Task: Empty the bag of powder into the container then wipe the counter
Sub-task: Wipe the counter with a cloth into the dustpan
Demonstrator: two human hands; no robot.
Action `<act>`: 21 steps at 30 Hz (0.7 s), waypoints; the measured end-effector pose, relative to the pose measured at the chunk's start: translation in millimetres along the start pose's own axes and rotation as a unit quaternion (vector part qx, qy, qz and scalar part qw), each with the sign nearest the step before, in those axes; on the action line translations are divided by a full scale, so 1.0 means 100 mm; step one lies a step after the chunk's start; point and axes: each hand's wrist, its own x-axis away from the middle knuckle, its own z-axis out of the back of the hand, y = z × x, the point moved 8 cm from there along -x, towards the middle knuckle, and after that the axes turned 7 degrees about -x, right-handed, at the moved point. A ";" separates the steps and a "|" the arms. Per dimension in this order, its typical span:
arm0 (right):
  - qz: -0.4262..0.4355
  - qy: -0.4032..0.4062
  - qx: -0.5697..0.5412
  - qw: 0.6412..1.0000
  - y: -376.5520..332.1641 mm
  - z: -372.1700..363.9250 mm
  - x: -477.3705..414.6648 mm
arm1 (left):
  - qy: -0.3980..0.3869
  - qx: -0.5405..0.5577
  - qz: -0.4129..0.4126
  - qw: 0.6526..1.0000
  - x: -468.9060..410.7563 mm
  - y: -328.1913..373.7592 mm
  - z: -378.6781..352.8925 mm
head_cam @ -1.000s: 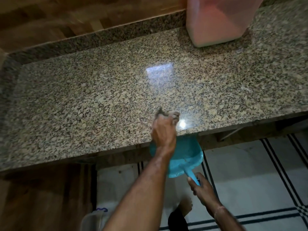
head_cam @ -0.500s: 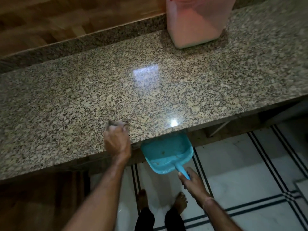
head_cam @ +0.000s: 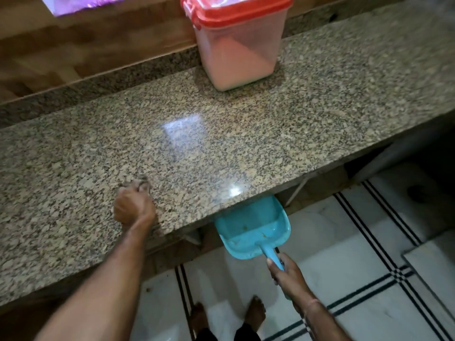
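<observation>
A clear plastic container (head_cam: 236, 50) with a red lid stands at the back of the speckled granite counter (head_cam: 246, 148), holding pale powder. My left hand (head_cam: 134, 207) is closed on a small crumpled cloth (head_cam: 142, 183) pressed on the counter near its front edge. My right hand (head_cam: 286, 274) grips the handle of a blue dustpan (head_cam: 253, 230), held just under the counter's front edge, to the right of the cloth. A few crumbs lie in the pan. No powder bag is in view.
A wooden wall runs behind the counter, with a purple-white object (head_cam: 81, 3) at the top left. Below is a white tiled floor (head_cam: 344, 267) with black lines, and my bare feet (head_cam: 256, 311) stand on it.
My left hand with the cloth slid left along the counter's front edge, away from the dustpan. The view shifted, so the container's red lid came into sight.
</observation>
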 end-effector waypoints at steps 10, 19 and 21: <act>0.007 -0.020 -0.001 1.000 -0.29 -0.09 -0.28 | -0.195 0.127 -0.242 0.942 1.27 1.75 -0.75; -0.052 0.048 0.023 0.997 -0.27 0.41 -0.33 | -0.033 0.028 -0.027 0.999 -0.39 0.97 -0.25; -0.063 0.062 0.014 0.996 -0.25 0.39 -0.39 | -0.075 0.073 -0.096 0.990 -0.06 1.27 -0.38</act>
